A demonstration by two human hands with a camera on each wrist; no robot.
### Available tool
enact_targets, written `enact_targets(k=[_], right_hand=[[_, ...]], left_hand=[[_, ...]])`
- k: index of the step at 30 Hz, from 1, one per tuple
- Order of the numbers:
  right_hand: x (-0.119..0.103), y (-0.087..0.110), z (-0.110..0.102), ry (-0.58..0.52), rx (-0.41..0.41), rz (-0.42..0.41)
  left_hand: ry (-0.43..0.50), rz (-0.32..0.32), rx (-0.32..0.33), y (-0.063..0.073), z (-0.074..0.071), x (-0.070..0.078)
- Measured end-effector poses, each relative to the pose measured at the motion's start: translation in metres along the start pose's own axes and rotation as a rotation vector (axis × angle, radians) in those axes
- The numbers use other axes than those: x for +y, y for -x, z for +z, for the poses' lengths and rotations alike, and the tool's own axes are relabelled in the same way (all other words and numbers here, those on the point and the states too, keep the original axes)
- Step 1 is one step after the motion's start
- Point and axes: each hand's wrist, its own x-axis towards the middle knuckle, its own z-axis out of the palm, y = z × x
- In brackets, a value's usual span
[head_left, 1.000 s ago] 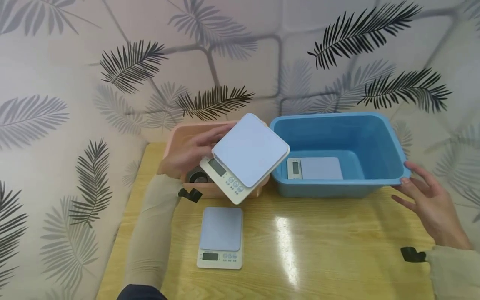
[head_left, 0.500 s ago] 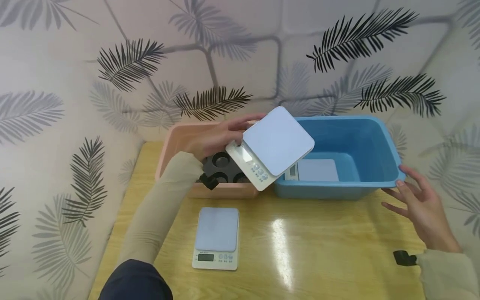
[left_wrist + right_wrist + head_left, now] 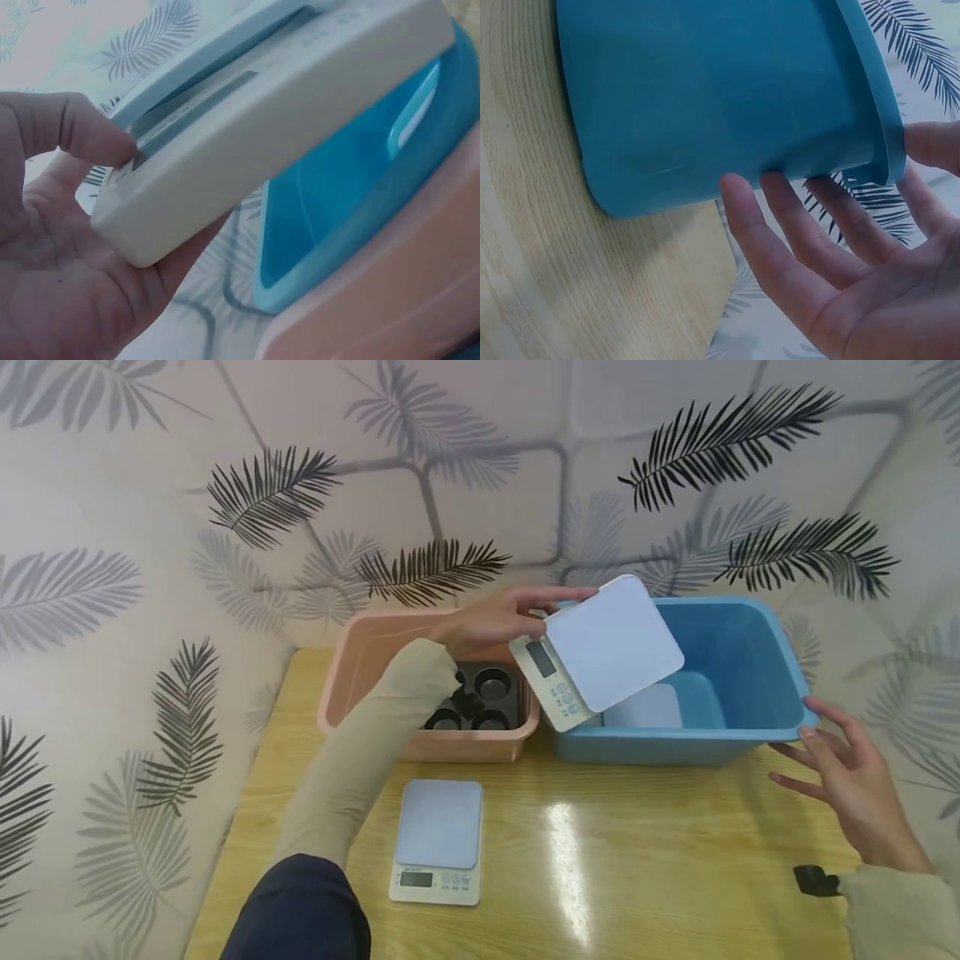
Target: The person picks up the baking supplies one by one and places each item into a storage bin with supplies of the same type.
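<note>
My left hand grips a white kitchen scale by its display end, tilted over the left part of a blue bin. In the left wrist view the thumb lies on the face of the scale and the fingers pass underneath. A second kitchen scale lies inside the blue bin, partly hidden by the held one. My right hand holds the bin's front right corner, thumb and index finger at the rim. In the right wrist view the other fingertips lie along the bin's outer wall.
To the left of the blue bin stands a pink bin with a dark muffin tin inside, partly behind my left sleeve. Another kitchen scale lies flat on the wooden table. A patterned wall rises behind the bins.
My left hand has carried the kitchen scale rightward from over the pink bin to over the blue bin. More of the muffin tin shows. The right hand stays at the blue bin's corner.
</note>
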Motion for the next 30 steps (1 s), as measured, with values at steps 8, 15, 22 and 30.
enact_targets(k=[8, 15, 22, 30], right_hand=[[0.005, -0.002, -0.001, -0.006, 0.004, -0.039], [0.009, 0.0, 0.003, 0.005, 0.001, -0.033], [0.01, -0.004, 0.01, 0.063, 0.016, -0.035], [0.018, -0.004, 0.012, 0.088, -0.005, -0.057]], left_hand=[[-0.001, 0.03, -0.085, -0.035, 0.008, 0.003], [0.044, 0.007, -0.126, -0.06, 0.018, -0.003], [0.074, -0.034, -0.179, -0.072, 0.022, -0.009], [0.175, -0.117, -0.169, -0.076, 0.026, -0.022]])
